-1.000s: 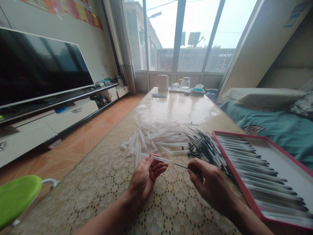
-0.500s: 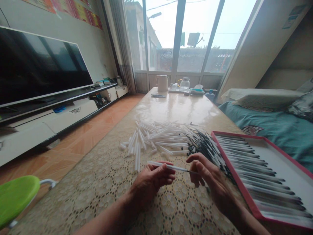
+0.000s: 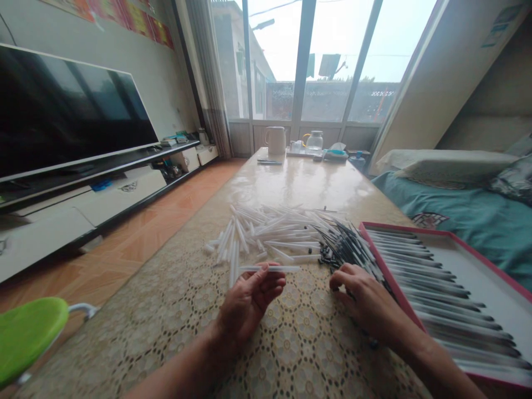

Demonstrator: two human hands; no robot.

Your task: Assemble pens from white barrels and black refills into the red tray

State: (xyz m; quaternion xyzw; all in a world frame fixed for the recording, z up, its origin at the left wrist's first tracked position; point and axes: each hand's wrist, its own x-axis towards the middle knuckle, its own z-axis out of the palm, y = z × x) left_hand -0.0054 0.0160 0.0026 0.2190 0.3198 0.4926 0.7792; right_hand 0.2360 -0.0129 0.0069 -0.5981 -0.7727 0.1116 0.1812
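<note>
My left hand is closed on a white pen barrel, pinched between thumb and fingers and lying nearly level above the table. Over to the right, my right hand is down at the near end of a heap of dark pen refills. Its fingers are curled together, and whatever they grip is hidden. Small black pen parts lie just beyond those fingertips. Past my left hand spreads a loose pile of white pen barrels.
A red-rimmed box at the right holds a row of pens with dark ends. At the table's far end stand a kettle and a glass jug. A green stool is at the left.
My right hand has moved away from the barrel and down to the dark parts. My left hand has shifted slightly left with the barrel, and the thin dark tip at its right end no longer shows.
</note>
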